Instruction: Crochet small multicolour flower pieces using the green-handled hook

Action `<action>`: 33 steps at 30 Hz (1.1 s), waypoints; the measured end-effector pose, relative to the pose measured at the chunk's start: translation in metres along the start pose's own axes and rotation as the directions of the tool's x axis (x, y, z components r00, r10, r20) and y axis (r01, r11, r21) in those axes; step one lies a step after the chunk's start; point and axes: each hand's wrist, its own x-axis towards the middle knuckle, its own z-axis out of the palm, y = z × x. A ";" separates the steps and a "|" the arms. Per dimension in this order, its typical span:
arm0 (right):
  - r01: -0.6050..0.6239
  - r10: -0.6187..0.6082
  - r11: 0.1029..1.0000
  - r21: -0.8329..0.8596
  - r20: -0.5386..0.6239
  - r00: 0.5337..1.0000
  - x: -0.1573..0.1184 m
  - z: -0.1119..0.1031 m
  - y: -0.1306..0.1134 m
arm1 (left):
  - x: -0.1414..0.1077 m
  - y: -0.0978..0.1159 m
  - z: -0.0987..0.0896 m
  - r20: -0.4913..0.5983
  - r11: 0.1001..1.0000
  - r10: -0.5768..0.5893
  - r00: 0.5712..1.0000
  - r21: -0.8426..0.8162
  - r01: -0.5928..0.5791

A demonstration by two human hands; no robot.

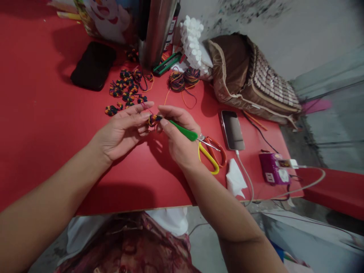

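A small crocheted piece (154,119) in dark blue, orange and maroon yarn is pinched between both hands, above the red table. My left hand (125,131) grips its left side with thumb and fingers, a strand of yarn passing over the index finger. My right hand (182,138) holds the piece's right side between thumb and index finger. Across that same hand lies a green-handled crochet hook (184,131), its metal tip pointing right, away from the piece. Several similar crocheted pieces (125,86) lie just beyond my left hand.
Scissors (212,154) lie right of my right hand, near a phone (232,130) on a cable and white tissue (235,178). Yarn bundles (183,79), a green cutter (167,64), a metal post (155,36) and a black case (93,66) stand or lie farther back. A brown cushion (253,76) is back right.
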 end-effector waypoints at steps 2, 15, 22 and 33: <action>-0.014 0.015 0.999 -0.040 0.017 1.000 0.001 0.000 -0.001 | 0.001 0.000 0.000 0.008 1.000 -0.014 1.000 0.011 0.014; 0.012 -0.012 0.998 -0.061 0.010 1.000 0.003 0.002 -0.005 | 0.003 -0.003 -0.007 0.028 1.000 -0.015 0.999 0.002 0.015; 0.159 -0.159 0.943 -0.291 0.026 0.987 0.001 -0.005 -0.026 | 0.000 -0.002 0.003 -0.052 1.000 -0.004 0.999 -0.017 0.003; 0.385 -0.350 0.842 -0.377 0.161 0.923 0.003 -0.009 -0.029 | -0.002 -0.006 0.007 -0.056 0.972 0.223 0.973 0.085 -0.218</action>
